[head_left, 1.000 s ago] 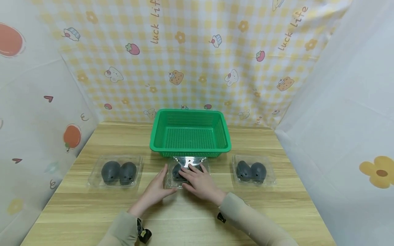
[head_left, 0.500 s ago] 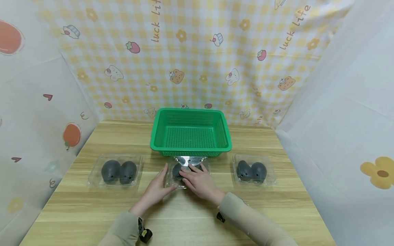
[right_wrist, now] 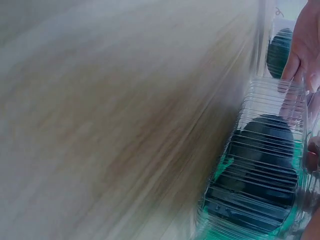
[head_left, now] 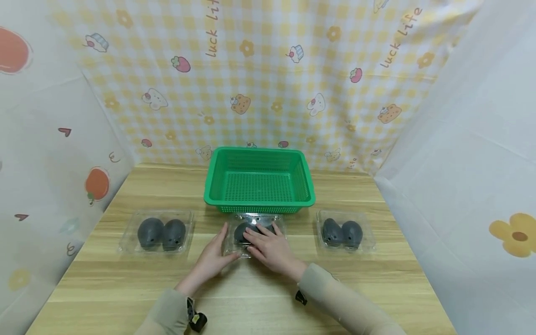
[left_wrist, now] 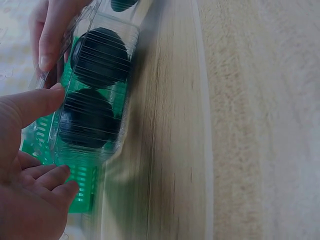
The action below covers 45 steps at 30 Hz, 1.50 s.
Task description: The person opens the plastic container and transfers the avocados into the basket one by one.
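A clear plastic clamshell box (head_left: 232, 251) lies in the middle of the table, with dark, oval, avocado-like fruits (left_wrist: 87, 120) inside. In the head view its lid lies down over them. My right hand (head_left: 272, 249) rests on the lid with fingers spread and hides part of the contents. My left hand (head_left: 212, 256) stands at the box's left end, thumb apart from the fingers. Seen from the left wrist, the left thumb (left_wrist: 42, 102) touches the lid edge, while the other fingers (left_wrist: 55, 177) are beside the end wall. The right wrist view shows the ribbed box side (right_wrist: 255, 165) close up.
Right behind the middle box stands a green perforated basket (head_left: 259, 203) with nothing in it. Similar boxes of dark fruits sit to the left (head_left: 130, 232) and right (head_left: 368, 235). A patterned cloth (head_left: 276, 83) hangs behind the wooden table (head_left: 251, 302).
The lid of the middle box has sunk a little under the right hand, and the bright glare along its back has shrunk. Both hands stay almost in place.
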Available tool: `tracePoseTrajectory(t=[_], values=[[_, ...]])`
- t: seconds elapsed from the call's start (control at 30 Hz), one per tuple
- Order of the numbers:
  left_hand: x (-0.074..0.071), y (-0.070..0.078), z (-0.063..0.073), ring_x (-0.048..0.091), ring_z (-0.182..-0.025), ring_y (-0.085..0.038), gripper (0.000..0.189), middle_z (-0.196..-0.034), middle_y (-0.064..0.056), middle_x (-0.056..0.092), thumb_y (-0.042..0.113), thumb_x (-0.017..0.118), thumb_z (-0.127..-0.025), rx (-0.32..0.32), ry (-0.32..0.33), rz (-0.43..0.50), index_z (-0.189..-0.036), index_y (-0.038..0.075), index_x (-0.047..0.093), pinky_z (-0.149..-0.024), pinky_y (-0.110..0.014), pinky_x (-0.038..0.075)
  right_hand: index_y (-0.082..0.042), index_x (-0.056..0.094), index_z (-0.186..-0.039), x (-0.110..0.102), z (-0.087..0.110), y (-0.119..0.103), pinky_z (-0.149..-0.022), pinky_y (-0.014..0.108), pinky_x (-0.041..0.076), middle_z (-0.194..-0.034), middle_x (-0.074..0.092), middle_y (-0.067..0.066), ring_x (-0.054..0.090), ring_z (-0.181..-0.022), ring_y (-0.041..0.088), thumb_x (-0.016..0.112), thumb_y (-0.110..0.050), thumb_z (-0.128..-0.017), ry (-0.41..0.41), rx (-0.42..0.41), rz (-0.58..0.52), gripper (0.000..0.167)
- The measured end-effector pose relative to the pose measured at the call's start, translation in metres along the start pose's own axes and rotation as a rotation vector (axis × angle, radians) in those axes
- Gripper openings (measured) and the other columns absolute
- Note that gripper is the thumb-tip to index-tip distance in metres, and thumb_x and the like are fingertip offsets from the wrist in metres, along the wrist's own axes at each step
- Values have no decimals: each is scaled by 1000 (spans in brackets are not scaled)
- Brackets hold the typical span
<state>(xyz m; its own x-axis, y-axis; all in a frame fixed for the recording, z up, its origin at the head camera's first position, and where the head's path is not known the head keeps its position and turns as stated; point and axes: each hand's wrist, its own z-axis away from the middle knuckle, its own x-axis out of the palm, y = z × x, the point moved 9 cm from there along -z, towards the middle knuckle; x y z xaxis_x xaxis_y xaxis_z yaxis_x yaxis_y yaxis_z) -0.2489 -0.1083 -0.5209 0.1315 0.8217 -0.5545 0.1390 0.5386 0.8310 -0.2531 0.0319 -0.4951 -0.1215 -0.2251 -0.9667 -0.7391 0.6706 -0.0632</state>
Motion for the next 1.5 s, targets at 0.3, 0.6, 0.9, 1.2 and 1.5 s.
tracePoseTrajectory(t=[0.3,0.6,0.9,1.2,1.5], values=[[1,-3,0,28,-136,-44,101,-153,-26,22,26,78,-81,-6,-13,-6,-153,-1,14,-110,-54,24,-16,47,-145,0,2,3,-112,59,18,-152,37,0,31,-140,24,60,-46,-93,-53,24,-117,61],[0,-3,1,29,-136,-44,100,-152,-26,23,23,79,-80,-8,-8,12,-153,-2,15,-110,-54,25,-16,50,-142,-8,13,22,-112,60,18,-154,33,6,26,-141,37,74,-46,-82,-73,126,-186,72],[-1,-3,4,30,-135,-45,101,-151,-27,25,24,79,-80,-5,3,-4,-153,0,15,-109,-54,26,-17,52,-141,-9,23,36,-108,52,31,-152,36,4,23,-142,35,77,-45,-79,-137,171,-253,73],[0,-2,3,30,-135,-45,100,-150,-28,25,24,78,-81,0,-11,-7,-153,-1,14,-109,-54,25,-16,58,-135,-16,22,33,-105,52,37,-147,44,9,29,-139,37,78,-33,-76,-153,134,-259,65],[0,0,3,27,-137,-43,97,-153,-26,21,20,77,-82,8,-26,-4,-153,-2,14,-111,-53,23,-18,58,-135,-19,21,32,-103,50,40,-145,46,6,33,-138,35,72,-29,-78,-167,146,-247,59]])
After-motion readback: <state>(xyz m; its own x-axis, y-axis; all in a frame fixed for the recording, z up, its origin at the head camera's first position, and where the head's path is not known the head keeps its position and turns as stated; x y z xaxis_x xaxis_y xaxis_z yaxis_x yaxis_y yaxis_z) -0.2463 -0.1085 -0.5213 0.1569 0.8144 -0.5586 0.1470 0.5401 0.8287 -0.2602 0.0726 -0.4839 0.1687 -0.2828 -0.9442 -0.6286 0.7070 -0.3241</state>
